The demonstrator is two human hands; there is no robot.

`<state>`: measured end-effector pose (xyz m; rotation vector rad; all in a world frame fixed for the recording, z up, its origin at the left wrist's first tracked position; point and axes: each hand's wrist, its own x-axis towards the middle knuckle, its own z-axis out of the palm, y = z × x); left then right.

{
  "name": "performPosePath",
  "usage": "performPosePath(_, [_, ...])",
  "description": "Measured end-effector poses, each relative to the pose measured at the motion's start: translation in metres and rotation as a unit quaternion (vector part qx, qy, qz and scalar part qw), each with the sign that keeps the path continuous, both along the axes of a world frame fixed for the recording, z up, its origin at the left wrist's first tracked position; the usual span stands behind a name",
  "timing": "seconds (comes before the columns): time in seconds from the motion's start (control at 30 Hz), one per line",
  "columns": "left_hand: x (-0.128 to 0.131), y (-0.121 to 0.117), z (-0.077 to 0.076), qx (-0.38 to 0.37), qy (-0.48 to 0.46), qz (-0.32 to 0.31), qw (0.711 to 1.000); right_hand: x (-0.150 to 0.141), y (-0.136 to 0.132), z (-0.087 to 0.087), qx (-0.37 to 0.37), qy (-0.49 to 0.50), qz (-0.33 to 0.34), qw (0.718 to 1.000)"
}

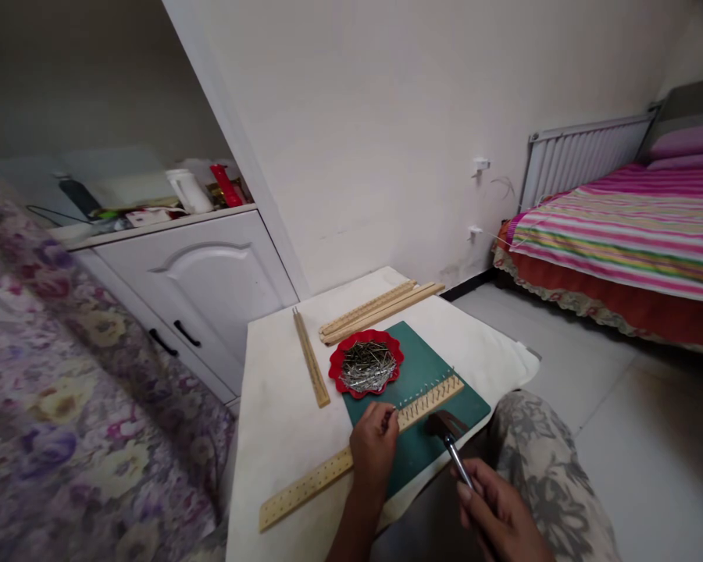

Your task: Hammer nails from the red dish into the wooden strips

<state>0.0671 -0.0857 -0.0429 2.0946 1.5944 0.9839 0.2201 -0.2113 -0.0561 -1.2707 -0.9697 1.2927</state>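
My left hand (376,441) is closed in a pinch on a nail at the near end of a row of nails; the fingers mostly hide it. Beneath that hand runs a long pale wooden strip (308,488) with small holes along its left part. Several nails (430,400) stand upright in its right part, over a green mat (413,460). My right hand (495,503) grips a hammer (458,460) by its metal handle. The hammer's dark head hangs over the mat, just in front of the strip and apart from the nails.
A red scalloped bowl (335,367) full of loose nails overlaps the mat's far left corner. More wooden strips (380,312) lie at the back of the white-covered table (281,437), and another narrow strip (310,357) lies left of the bowl. My knee (554,460) is close at the right.
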Motion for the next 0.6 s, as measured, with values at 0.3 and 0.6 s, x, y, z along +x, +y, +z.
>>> performPosePath(0.3, [-0.001, 0.000, -0.006, 0.004, -0.027, -0.008, 1.000, -0.002, 0.029, 0.051, 0.085, -0.104, 0.094, 0.986])
performPosePath(0.6, [-0.001, 0.002, -0.008, 0.001, -0.021, 0.012, 1.000, -0.011, 0.045, 0.051, 0.144, -0.243, 0.112, 0.953])
